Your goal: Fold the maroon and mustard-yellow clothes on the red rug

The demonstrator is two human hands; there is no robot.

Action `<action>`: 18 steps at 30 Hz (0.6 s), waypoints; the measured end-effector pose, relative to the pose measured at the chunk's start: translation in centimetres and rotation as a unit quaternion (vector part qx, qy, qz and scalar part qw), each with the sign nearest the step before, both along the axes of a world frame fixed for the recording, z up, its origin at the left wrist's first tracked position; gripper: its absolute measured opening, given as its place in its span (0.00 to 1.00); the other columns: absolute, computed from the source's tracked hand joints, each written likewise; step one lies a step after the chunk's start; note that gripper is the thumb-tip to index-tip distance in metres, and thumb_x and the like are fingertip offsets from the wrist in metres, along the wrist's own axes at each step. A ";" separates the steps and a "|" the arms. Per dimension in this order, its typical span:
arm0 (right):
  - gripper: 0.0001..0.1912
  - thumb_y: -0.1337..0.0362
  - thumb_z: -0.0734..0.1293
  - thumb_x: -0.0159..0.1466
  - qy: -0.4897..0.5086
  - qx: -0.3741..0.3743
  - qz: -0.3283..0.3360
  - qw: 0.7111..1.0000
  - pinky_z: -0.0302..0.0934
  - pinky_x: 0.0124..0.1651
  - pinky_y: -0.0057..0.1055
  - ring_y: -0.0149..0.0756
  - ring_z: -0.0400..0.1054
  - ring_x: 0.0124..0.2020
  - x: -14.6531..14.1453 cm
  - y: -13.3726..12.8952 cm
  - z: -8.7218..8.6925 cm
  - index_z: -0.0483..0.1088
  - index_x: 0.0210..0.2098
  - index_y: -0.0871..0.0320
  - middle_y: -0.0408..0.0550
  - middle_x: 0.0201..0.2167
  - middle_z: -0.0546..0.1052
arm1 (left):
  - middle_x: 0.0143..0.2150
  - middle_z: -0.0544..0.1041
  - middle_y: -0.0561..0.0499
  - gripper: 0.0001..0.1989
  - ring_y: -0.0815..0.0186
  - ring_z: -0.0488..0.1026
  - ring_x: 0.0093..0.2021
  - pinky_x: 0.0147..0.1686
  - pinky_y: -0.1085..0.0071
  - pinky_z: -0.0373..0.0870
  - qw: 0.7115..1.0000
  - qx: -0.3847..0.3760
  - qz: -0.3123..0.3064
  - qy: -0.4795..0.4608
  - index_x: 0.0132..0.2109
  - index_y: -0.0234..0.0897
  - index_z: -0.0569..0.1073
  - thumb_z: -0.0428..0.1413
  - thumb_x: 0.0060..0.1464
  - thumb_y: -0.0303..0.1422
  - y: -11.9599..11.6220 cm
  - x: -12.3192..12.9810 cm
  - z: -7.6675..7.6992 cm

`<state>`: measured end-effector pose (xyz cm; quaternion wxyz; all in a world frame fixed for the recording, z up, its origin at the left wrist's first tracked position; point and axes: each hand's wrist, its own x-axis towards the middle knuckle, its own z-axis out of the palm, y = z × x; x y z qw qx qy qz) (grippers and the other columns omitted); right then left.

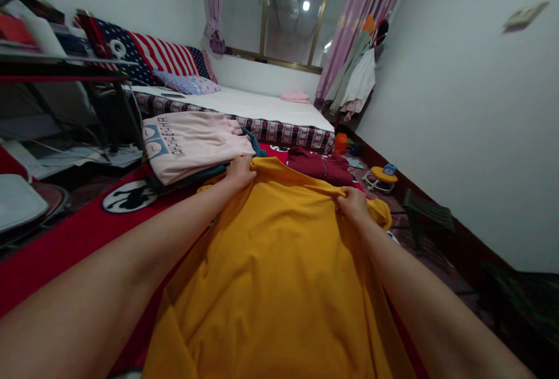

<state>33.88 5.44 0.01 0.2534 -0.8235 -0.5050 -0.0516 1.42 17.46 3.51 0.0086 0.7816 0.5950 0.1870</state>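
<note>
A mustard-yellow long-sleeved top (279, 262) lies stretched out in front of me, its near part running out of the bottom of the view. At its far left corner, my left hand (241, 173) is closed on the fabric. My right hand (353, 204) pinches the far right corner, with a bunched yellow sleeve just beyond it. The far edge is drawn fairly taut between both hands. Beyond my left hand sits a stack of folded clothes, topped by a pale pink sweatshirt (196, 143) with printed letters. A folded dark red garment (321, 166) lies behind the yellow top.
Everything rests on a red blanket (82, 233) with black-and-white round prints. A bed (262, 105) stands under the window. At left are a cluttered desk (65, 67) and a chair (21, 201). A yellow stool (382, 175) and a green folding stool (428, 210) stand at right.
</note>
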 end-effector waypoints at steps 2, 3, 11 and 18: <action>0.12 0.69 0.61 0.57 -0.004 0.053 -0.010 0.999 0.63 0.46 0.37 0.45 0.72 0.40 0.2 0.4 0.6 0.74 0.38 0.60 0.54 0.33 0.78 | 0.49 0.75 0.39 0.19 0.55 0.73 0.49 0.47 0.66 0.69 0.999 0.038 0.016 -0.031 0.54 0.34 0.68 0.53 0.55 0.32 0.4 -0.2 0.6; 0.14 0.68 0.60 0.57 -0.002 0.087 -0.010 0.996 0.63 0.47 0.38 0.45 0.72 0.41 0.1 0.6 0.7 0.73 0.40 0.60 0.55 0.36 0.78 | 0.48 0.75 0.40 0.19 0.56 0.72 0.49 0.47 0.66 0.69 0.998 0.047 0.020 -0.040 0.55 0.34 0.67 0.52 0.55 0.31 0.5 -0.2 0.8; 0.34 0.63 0.67 0.55 0.069 0.086 0.178 0.978 0.54 0.63 0.46 0.49 0.59 0.62 -2.4 -1.2 -0.9 0.61 0.59 0.66 0.65 0.61 0.65 | 0.50 0.73 0.40 0.39 0.53 0.72 0.51 0.52 0.63 0.66 0.985 -0.042 -0.163 0.047 0.70 0.36 0.49 0.54 0.56 0.35 -3.7 -0.5 -1.1; 0.14 0.59 0.63 0.62 0.009 0.055 0.308 0.950 0.58 0.61 0.46 0.44 0.65 0.58 -1.9 -10.9 -1.3 0.73 0.45 0.56 0.55 0.57 0.70 | 0.65 0.64 0.45 0.20 0.58 0.63 0.62 0.62 0.65 0.58 0.921 -0.103 -0.376 0.002 0.55 0.41 0.74 0.51 0.55 0.29 -11.2 -7.4 -0.7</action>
